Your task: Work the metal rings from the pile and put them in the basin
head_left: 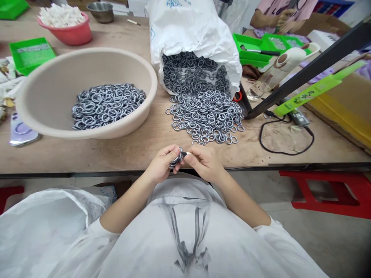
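Note:
Several dark grey rings (174,161) are bunched in my left hand (162,164), its fingers closed around them just over the table's front edge. My right hand (206,162) is closed too, thumb and fingers pinching a small dark piece (184,154) against the rings; its kind is too small to make out. Beyond my hands lies a heap of loose rings (208,114), spilling from the mouth of a white sack (197,34). At the left a large beige basin (43,112) holds a pile of similar rings (108,104).
A phone (21,129) lies left of the basin, a red bowl (65,31) behind it. On the right are a black bar (301,73), a cable (285,153), a clear jug (266,81) and green trays (249,58). Farther back, a co-worker's hands (285,23) show.

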`<state>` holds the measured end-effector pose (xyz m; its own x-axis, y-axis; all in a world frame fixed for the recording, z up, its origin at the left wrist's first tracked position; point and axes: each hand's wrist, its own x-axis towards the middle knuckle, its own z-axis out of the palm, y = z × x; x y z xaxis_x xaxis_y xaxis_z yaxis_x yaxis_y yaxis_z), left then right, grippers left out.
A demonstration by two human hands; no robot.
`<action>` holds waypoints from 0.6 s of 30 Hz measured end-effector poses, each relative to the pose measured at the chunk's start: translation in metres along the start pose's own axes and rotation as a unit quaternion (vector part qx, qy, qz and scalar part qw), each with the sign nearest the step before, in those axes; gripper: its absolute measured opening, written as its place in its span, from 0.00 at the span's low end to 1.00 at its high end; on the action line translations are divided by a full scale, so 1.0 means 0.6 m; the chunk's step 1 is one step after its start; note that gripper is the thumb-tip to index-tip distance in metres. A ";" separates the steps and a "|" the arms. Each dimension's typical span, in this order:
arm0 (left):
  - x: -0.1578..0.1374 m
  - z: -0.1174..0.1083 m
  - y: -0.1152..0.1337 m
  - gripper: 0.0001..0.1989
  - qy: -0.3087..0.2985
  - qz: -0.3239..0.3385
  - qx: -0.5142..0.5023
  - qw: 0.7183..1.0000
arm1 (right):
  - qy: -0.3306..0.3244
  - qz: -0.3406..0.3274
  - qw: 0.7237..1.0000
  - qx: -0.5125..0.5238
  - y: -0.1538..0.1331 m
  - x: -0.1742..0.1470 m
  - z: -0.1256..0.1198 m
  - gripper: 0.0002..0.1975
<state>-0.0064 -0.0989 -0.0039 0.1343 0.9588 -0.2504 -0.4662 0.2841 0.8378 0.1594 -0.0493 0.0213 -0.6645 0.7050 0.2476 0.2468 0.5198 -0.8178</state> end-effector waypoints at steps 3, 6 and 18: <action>-0.001 0.002 0.002 0.19 -0.003 0.002 -0.008 1.000 | 0.003 -0.017 0.999 -0.048 -0.005 -0.007 0.003 0.19; -0.001 0.002 0.003 0.19 -0.008 0.003 -0.006 1.000 | 0.001 -0.008 0.997 -0.075 -0.006 -0.008 0.006 0.20; -0.031 0.002 0.028 0.20 -0.027 0.036 0.152 0.987 | 0.096 0.103 0.990 -0.025 0.044 0.005 -0.006 0.22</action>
<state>-0.0155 -0.1122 0.0154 0.1598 0.9733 -0.1648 -0.1934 0.1946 0.9616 0.1663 -0.0319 0.0023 -0.4513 0.8747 0.1767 0.4002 0.3753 -0.8361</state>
